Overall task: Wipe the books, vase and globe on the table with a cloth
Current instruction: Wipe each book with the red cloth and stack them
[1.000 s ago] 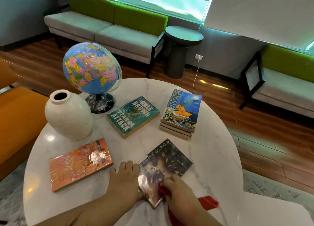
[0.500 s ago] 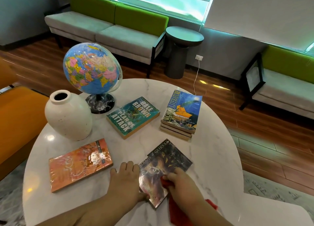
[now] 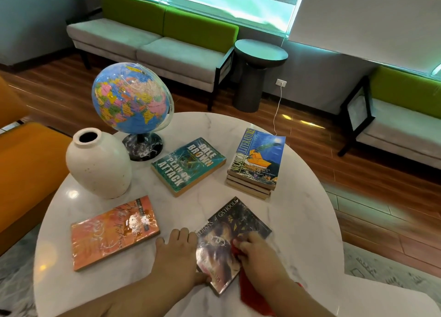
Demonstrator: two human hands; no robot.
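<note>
Apparently caught only at the first item of the work. Judged the wiping as barely started: touched with the cloth just one book, the dark "Guardians of Ga'Hoole" paperback (image 3: 229, 235), with no way to tell from the view whether any other thing was clean. Left to do, by this judgement: the orange paperback (image 3: 112, 231), the teal "Plan of Attack" book (image 3: 188, 165), the stack of books (image 3: 257, 159) under "World Literature", the cream vase (image 3: 97, 164) and the globe (image 3: 130, 97).

Found the dark paperback flat near the front edge of the round marble bench (image 3: 298, 209), turned on a diagonal, between the two hands. Gripped a red cloth (image 3: 250, 290) in the right hand (image 3: 260, 257), with curled fingers, and pressed it on the right part of the cover; let the rest of the cloth trail toward the front edge, under the wrist. Laid the left hand (image 3: 177, 257) open on the bench just beside the book's left edge, with straight fingers holding nothing and the thumb at the near corner, probably to stop any sliding.

Looked thin and glossy, with pale title letters, a shine of light on the dark cover and some blur near the cloth. Seemed light enough to slip on smooth marble without that steadying hand.
</note>
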